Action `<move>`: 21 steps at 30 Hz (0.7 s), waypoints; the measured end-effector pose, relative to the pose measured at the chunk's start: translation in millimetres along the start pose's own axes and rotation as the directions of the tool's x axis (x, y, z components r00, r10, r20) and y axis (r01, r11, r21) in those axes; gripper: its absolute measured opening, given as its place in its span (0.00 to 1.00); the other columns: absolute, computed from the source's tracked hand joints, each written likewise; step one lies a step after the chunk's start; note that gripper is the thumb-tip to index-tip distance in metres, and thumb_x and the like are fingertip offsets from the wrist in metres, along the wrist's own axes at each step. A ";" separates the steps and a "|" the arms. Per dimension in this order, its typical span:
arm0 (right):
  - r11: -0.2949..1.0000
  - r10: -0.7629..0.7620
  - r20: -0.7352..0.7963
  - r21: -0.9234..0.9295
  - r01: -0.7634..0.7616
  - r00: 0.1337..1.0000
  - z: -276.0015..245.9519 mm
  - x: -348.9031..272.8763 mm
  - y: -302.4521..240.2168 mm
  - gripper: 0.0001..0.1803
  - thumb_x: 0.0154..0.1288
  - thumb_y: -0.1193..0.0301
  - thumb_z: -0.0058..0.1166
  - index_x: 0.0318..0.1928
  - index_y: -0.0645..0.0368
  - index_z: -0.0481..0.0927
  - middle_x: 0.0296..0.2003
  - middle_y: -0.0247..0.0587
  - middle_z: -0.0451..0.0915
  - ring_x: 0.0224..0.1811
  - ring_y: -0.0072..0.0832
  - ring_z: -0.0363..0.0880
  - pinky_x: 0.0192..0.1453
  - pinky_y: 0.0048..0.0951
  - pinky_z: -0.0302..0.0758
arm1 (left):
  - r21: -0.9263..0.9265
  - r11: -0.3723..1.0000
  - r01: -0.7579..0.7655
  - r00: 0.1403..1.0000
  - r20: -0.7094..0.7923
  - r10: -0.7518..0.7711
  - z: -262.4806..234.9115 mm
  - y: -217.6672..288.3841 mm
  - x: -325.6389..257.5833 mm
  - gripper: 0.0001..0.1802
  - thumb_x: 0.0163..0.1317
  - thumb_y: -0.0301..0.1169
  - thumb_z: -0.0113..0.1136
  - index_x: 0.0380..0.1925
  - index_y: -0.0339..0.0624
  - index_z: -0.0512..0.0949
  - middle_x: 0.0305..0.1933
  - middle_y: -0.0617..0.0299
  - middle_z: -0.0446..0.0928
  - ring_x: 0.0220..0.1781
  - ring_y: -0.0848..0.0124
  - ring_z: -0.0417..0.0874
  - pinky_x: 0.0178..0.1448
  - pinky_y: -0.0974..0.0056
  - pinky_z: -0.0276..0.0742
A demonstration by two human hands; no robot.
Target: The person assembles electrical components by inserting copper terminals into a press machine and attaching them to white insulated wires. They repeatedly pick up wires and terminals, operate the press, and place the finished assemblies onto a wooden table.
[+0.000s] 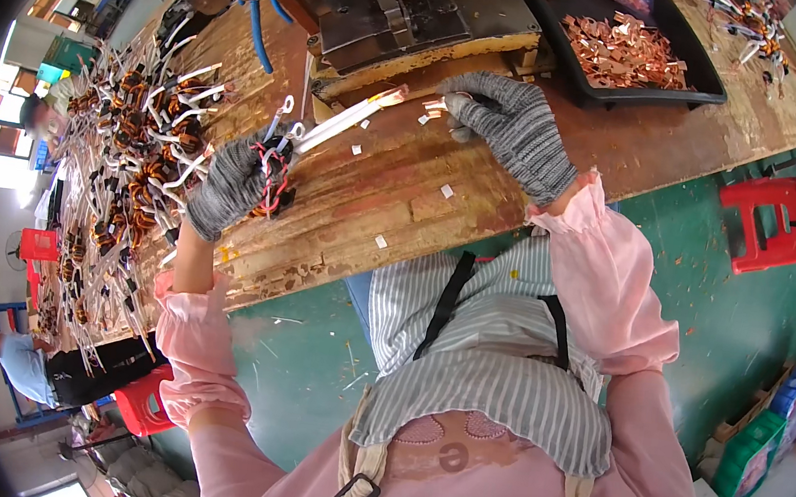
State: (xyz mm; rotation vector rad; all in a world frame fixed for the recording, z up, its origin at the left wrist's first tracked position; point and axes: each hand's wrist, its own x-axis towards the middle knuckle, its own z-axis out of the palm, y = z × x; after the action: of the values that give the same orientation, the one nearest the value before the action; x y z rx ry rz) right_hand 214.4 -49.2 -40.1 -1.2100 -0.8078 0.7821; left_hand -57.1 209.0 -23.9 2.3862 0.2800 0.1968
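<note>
My left hand (231,185), in a grey knitted glove, is closed around a wired coil, mostly hidden by the fingers. Thick white leads (338,124) stick out of it to the right, ending in bare copper. Ring terminals and a red and black twisted wire (273,180) also show at this grip. In the same kind of glove, my right hand (514,134) pinches a small copper terminal (434,107) between thumb and fingers. The terminal is a short gap to the right of the bare lead end. Both hands are above the worn wooden table (362,215).
A dark metal press (414,25) stands beyond my hands. To its right lies a black tray (622,93) with many copper terminals (626,54). A heap of wired coils (133,159) covers the table's left. Red stools (775,218) stand on the floor; a person (36,369) is at far left.
</note>
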 end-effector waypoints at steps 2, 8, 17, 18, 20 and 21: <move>1.000 0.002 0.009 -0.028 -0.002 1.000 1.6 5.0 -2.9 0.11 0.63 0.73 0.53 0.43 0.66 0.79 0.31 0.37 0.79 0.30 0.20 0.78 0.35 0.20 0.79 | 0.166 0.984 -0.068 0.998 -0.003 0.069 4.2 31.0 9.1 0.18 0.56 0.30 0.58 0.47 0.36 0.73 0.39 0.52 0.77 0.39 0.62 0.78 0.46 0.64 0.73; 0.999 -0.045 0.030 0.002 0.044 0.999 9.4 12.0 -4.1 0.11 0.63 0.73 0.53 0.44 0.65 0.78 0.32 0.37 0.80 0.30 0.19 0.78 0.36 0.19 0.78 | 0.003 1.000 -0.009 1.000 0.011 0.009 9.0 27.9 6.4 0.21 0.56 0.27 0.57 0.51 0.36 0.71 0.44 0.52 0.78 0.45 0.61 0.79 0.52 0.64 0.72; 0.996 -0.084 0.046 0.018 0.083 0.995 11.4 14.9 -0.7 0.12 0.63 0.72 0.53 0.45 0.64 0.79 0.36 0.37 0.80 0.33 0.19 0.78 0.37 0.19 0.79 | -0.031 0.997 0.074 0.996 0.050 -0.073 8.4 46.7 8.8 0.23 0.56 0.30 0.61 0.52 0.37 0.71 0.43 0.60 0.77 0.42 0.71 0.77 0.48 0.68 0.73; 0.996 -0.090 0.054 0.011 0.089 0.994 11.4 14.8 -1.1 0.12 0.63 0.72 0.53 0.45 0.64 0.79 0.36 0.37 0.80 0.33 0.19 0.78 0.37 0.19 0.79 | 0.007 1.000 -0.007 0.999 0.050 0.006 9.1 40.4 7.8 0.23 0.57 0.29 0.59 0.54 0.38 0.69 0.43 0.64 0.76 0.41 0.75 0.75 0.46 0.71 0.72; 0.995 -0.102 0.065 -0.007 0.103 0.993 11.8 13.9 -2.6 0.12 0.63 0.72 0.53 0.45 0.64 0.79 0.36 0.37 0.80 0.33 0.19 0.78 0.37 0.19 0.79 | 0.018 0.998 -0.064 0.997 0.034 0.063 10.4 37.5 7.2 0.23 0.57 0.29 0.59 0.54 0.38 0.69 0.43 0.64 0.76 0.41 0.75 0.75 0.46 0.70 0.72; 0.994 -0.110 0.069 -0.017 0.111 0.992 12.3 13.0 -3.9 0.12 0.63 0.72 0.53 0.45 0.64 0.79 0.35 0.37 0.80 0.32 0.19 0.78 0.37 0.19 0.79 | -0.009 0.999 -0.040 0.999 0.015 0.040 11.6 39.4 7.6 0.23 0.56 0.31 0.60 0.52 0.37 0.71 0.43 0.60 0.78 0.41 0.71 0.78 0.48 0.68 0.73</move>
State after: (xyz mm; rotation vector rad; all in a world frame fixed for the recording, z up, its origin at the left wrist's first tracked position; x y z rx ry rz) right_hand 210.6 -32.8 -32.8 -1.1515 -0.9330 0.7287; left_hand -41.4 175.0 -5.2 2.3846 0.2243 0.1977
